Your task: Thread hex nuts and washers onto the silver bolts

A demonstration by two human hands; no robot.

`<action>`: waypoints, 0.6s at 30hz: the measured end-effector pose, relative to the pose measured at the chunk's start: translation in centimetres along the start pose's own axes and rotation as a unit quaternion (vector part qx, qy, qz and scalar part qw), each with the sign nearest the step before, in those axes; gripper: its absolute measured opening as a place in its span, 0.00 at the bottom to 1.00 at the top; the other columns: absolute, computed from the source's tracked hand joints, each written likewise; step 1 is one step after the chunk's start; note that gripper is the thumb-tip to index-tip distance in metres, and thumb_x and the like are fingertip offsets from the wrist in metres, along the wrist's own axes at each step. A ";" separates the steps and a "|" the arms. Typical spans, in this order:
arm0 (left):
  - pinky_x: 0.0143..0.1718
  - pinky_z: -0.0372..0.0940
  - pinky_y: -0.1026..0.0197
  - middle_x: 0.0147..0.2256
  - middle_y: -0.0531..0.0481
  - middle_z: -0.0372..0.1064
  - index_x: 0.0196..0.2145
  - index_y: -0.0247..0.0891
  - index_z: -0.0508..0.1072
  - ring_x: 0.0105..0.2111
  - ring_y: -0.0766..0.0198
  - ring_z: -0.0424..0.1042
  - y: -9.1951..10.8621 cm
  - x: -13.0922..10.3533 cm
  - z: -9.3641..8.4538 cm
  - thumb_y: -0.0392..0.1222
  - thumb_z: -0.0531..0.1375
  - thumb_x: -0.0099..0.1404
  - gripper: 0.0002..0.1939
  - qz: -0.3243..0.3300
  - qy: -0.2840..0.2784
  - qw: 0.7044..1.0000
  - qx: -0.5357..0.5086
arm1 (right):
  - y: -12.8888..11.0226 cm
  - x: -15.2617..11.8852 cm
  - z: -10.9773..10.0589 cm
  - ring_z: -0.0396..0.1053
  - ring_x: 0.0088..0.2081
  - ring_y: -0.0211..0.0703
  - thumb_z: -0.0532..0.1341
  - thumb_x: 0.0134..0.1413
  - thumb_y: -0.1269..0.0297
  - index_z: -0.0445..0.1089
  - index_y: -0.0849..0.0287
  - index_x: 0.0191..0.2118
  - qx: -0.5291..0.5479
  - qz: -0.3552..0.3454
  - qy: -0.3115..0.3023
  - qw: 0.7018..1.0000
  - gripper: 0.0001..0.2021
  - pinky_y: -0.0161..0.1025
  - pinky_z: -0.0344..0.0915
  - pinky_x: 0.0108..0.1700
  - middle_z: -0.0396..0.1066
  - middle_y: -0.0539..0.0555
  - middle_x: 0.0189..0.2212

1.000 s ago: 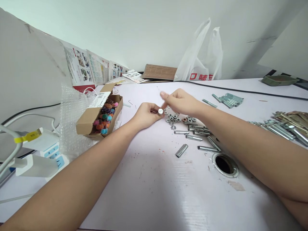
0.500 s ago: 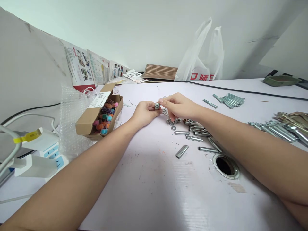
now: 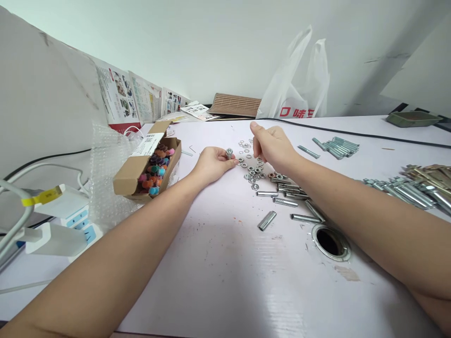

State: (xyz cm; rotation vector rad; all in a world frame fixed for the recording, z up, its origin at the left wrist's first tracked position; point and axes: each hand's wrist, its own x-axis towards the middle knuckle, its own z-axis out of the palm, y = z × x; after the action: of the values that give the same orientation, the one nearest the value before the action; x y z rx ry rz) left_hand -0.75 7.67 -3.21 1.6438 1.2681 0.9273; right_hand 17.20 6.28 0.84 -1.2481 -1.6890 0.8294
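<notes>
My left hand (image 3: 213,165) pinches a small silver bolt (image 3: 229,154) upright between thumb and fingers, its nut-like end showing on top and its lower part hidden by the fingers. My right hand (image 3: 271,143) hovers to the right of it, fingers loosely curled and thumb apart from them, with nothing visible between. Beneath and in front of the right hand lie loose washers (image 3: 249,156) and a cluster of metal nuts (image 3: 255,176). Nearer to me are several metal sleeves (image 3: 267,220), some piled under the right forearm.
An open cardboard box (image 3: 123,183) of colourful capped pieces stands left, beside bubble wrap (image 3: 105,188) and a power strip (image 3: 79,218). Threaded rods (image 3: 340,147) and long bolts (image 3: 405,190) lie right. A round table hole (image 3: 331,242) sits near my right forearm. A plastic bag (image 3: 296,89) stands behind.
My right hand has pulled away from the bolt, up and to the right, and its thumb has lifted. My left hand stays in place holding the bolt; more washers show.
</notes>
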 end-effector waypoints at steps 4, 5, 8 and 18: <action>0.24 0.55 0.65 0.25 0.49 0.74 0.31 0.33 0.76 0.21 0.70 0.63 -0.1 0.0 -0.1 0.47 0.68 0.52 0.14 -0.001 0.003 1.000 0.008 | -0.3 -0.3 0.3 0.57 0.16 0.37 0.49 0.64 0.40 0.72 0.62 0.43 0.068 0.034 -0.103 0.992 0.28 0.35 0.54 0.22 0.64 0.49 0.14; 0.23 0.54 0.65 0.24 0.50 0.73 0.31 0.33 0.76 0.21 0.71 0.62 -0.1 0.0 -0.1 0.47 0.68 0.52 0.14 0.000 0.005 1.000 0.009 | -0.3 -0.3 0.4 0.57 0.16 0.37 0.49 0.64 0.40 0.71 0.62 0.44 0.064 0.049 -0.130 0.988 0.28 0.35 0.54 0.22 0.65 0.49 0.14; 0.24 0.55 0.65 0.24 0.50 0.73 0.31 0.33 0.76 0.21 0.70 0.63 -0.2 0.0 -0.1 0.47 0.68 0.52 0.14 0.002 0.009 1.000 0.004 | -0.2 -0.2 0.2 0.53 0.14 0.36 0.46 0.64 0.38 0.68 0.61 0.23 0.051 0.045 -0.086 0.994 0.33 0.36 0.52 0.21 0.54 0.49 0.09; 0.25 0.56 0.65 0.26 0.49 0.74 0.32 0.33 0.76 0.22 0.70 0.64 0.0 -0.1 -0.1 0.48 0.68 0.52 0.15 0.001 0.001 1.000 0.015 | -0.5 -0.2 0.3 0.57 0.16 0.36 0.53 0.65 0.49 0.73 0.62 0.41 0.045 0.024 -0.058 0.997 0.21 0.34 0.55 0.22 0.60 0.47 0.12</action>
State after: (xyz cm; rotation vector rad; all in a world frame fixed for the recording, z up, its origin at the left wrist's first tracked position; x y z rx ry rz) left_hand -0.91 7.65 -3.18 1.6691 1.2875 0.9150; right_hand 16.78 6.00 1.09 -1.2032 -1.6993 1.0123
